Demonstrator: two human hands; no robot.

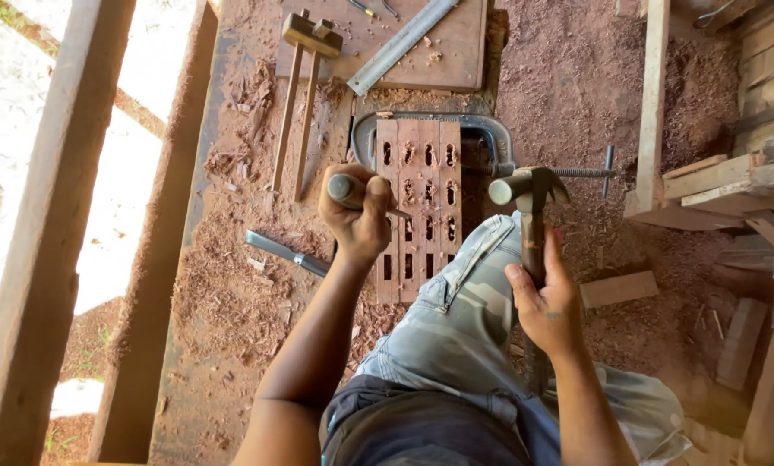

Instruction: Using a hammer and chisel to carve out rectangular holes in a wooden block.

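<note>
A: What lies at the far left?

B: A pale wooden beam (37,259) slants down the edge, with bright ground behind it. Next comes the surface (223,345), dusted with reddish shavings. Two marking gauges (305,78) lie side by side near the top, and a spare chisel (285,252) lies flat lower down, just left of the left hand.

A: And that hand?

B: The left hand (356,220) is wrapped tight round a chisel (352,192), whose blade points right onto the slats (417,207). Those are reddish strips set edge to edge, cut with rows of small mortises, and a metal clamp (482,138) grips them from the top, its screw running off to the right.

A: Above them?

B: A board (460,52) with a steel ruler (400,43) lying slantwise on it.

A: The right side?

B: The right hand (549,302) is curled round the handle of a hammer (529,194), its head raised just right of the slats, over a camouflage-clad knee (473,293). Further right, wood offcuts (715,185) are stacked in sawdust.
</note>
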